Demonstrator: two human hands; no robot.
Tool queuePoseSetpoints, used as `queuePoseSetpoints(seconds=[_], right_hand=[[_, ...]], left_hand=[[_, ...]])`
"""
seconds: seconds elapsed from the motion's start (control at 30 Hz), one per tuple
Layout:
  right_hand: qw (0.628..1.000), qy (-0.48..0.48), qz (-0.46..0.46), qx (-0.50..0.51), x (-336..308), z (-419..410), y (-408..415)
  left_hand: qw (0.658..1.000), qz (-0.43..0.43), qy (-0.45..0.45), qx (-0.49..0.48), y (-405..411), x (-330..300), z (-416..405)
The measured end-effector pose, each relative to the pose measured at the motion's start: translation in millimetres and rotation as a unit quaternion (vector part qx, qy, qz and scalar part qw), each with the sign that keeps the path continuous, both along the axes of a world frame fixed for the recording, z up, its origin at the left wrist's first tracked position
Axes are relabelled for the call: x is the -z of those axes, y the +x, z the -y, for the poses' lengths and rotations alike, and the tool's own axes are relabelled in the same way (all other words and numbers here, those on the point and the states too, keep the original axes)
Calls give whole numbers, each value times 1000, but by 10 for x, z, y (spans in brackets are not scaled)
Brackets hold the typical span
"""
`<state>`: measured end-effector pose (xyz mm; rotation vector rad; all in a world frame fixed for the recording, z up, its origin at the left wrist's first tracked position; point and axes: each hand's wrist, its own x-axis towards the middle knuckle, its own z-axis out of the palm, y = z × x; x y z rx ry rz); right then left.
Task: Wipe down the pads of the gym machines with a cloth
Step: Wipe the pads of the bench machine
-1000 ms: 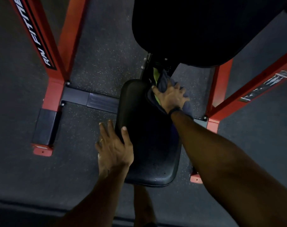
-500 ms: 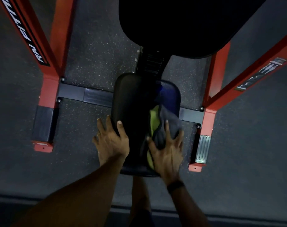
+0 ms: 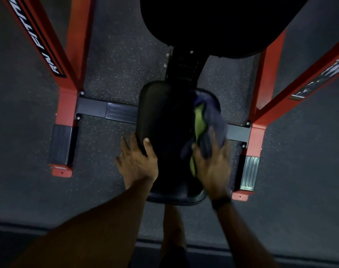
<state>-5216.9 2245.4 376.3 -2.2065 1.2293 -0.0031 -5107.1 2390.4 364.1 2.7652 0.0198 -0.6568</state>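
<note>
Under both hands: seat pad (image 3: 164, 120) of a red-framed gym machine (image 3: 68, 97), wipe in progress.

Item: cloth (image 3: 209, 122), dark blue with a green fold, lying on the pad's right half beneath and ahead of the right hand (image 3: 211, 165), whose spread fingers press it flat. Left hand (image 3: 137, 161) grips the pad's left edge, thumb on top, steadying it. Hands apart, pad between them. Handling advice: keep the palm flat, overlap strokes toward the left-hand side, cover edges. Backrest pad (image 3: 213, 24), beyond both hands, likely awaits wiping.
</note>
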Motion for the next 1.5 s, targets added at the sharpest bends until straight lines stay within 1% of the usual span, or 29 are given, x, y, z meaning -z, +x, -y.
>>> queuePoseSetpoints(seconds=[0.03,0.1,0.17,0.27,0.37,0.43,0.5,0.57,0.63,0.7,0.73,0.83,0.9,0.97,1.03,1.2,1.27,1.33,1.37,1.43,1.5], right_hand=[[1000,22,3,2,-163,-285,-225],[996,76,-42,35,-348,-625,-478],[993,82,-70,55,-342,-630,-432],[995,61,-69,37,-145,-213,-27],[992,62,-108,28,147,380,489],[991,65,-110,35,305,745,838],[990,67,-114,45,427,998,1092],[990,62,-122,44,465,1082,1177],[992,47,-113,4,401,934,1041],[995,13,-85,-59,272,594,692],[994,5,-82,-76,161,365,481],[986,15,-98,-131,-187,-255,-6],[977,40,-129,-167,-270,-321,-109],[966,36,-161,-200,-203,-79,104],[958,11,-182,-222,-37,191,568],[953,-18,-203,-226,485,667,1842],[955,4,-196,-222,567,778,2123],[957,6,-187,-220,612,795,2182],[956,-17,-183,-227,592,750,2111],[955,-68,-149,-247,473,534,1751],[954,-58,-89,-280,219,222,1248]], left_hand=[[1000,0,1,-2,4,2,5],[1000,-7,9,-8,-11,-8,18],[1000,-3,10,-4,-16,-16,20],[1000,-3,4,-2,5,8,2],[1000,-15,8,0,5,13,-14],[1000,-13,6,1,1,19,-15],[1000,-17,3,-4,-1,37,-23],[1000,-18,4,-4,2,53,-25],[1000,-14,3,1,-1,52,-30],[1000,-6,-5,-3,-11,48,-25],[1000,-4,-8,-5,-2,43,-14],[1000,-9,-1,-5,5,43,-4],[1000,-11,2,-3,1,46,-1],[1000,-8,0,-4,5,51,10],[1000,-12,2,-8,4,52,-8],[1000,-18,5,-15,9,45,-2],[1000,-13,3,-14,13,36,5],[1000,-14,8,-11,18,19,13],[1000,-18,9,-12,28,17,17],[999,-27,4,-16,7,16,8],[999,-29,4,-15,27,1,9]])
